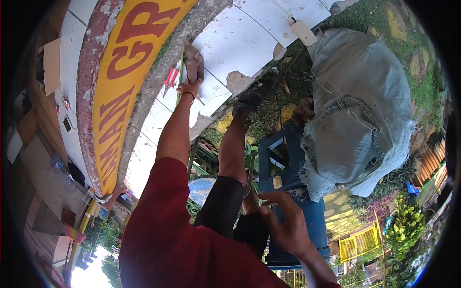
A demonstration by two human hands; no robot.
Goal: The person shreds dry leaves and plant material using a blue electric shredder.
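Observation:
My left hand [190, 89] reaches out over white tiles with its fingers closed around a thin green stalk [181, 69]. Against these fingers lies a brown, lumpy piece [193, 62], whose kind I cannot make out. Red-handled pruning shears [170, 79] rest on the tiles just left of the stalk. Closer to my body, my right hand [288, 225] is raised with bent fingers and a gap between thumb and forefinger; nothing shows between them. A narrow green strip [250, 170] hangs near its fingertips, apart from them as far as I can see.
A blue plastic stool [300, 221] stands beside my legs. On the right bulges a large pale woven sack [360, 110]. A yellow lettered kerb [125, 72] borders the white tiled ledge [230, 43]. A white box [303, 32] sits at the ledge's far edge.

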